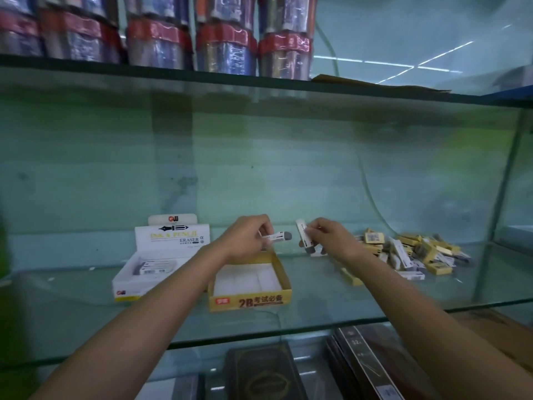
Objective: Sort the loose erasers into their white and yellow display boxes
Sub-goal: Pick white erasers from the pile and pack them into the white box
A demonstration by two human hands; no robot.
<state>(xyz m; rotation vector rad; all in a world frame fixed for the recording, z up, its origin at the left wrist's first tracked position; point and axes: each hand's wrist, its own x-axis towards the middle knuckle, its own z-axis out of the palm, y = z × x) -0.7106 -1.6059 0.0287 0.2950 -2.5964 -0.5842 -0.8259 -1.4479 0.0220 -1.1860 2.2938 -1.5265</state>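
Note:
On a glass shelf stands a white display box (127, 280) with a raised "ERASER" lid, holding a few white-and-grey erasers. Right of it sits a yellow display box (284, 274) with white erasers inside. My left hand (248, 239) pinches a white-sleeved eraser with a grey tip (278, 235), held level above the yellow box's back edge. My right hand (328, 236) pinches a second white-and-grey eraser (303, 236), held nearly upright just right of the first. A pile of loose yellow and white erasers (415, 249) lies to the right on the shelf.
The glass shelf's front edge (259, 333) runs below the boxes. An upper glass shelf (202, 75) carries wrapped bundles of pens. A glass side panel (499, 197) closes the shelf on the right. Dark notebooks (265, 370) lie on the level below.

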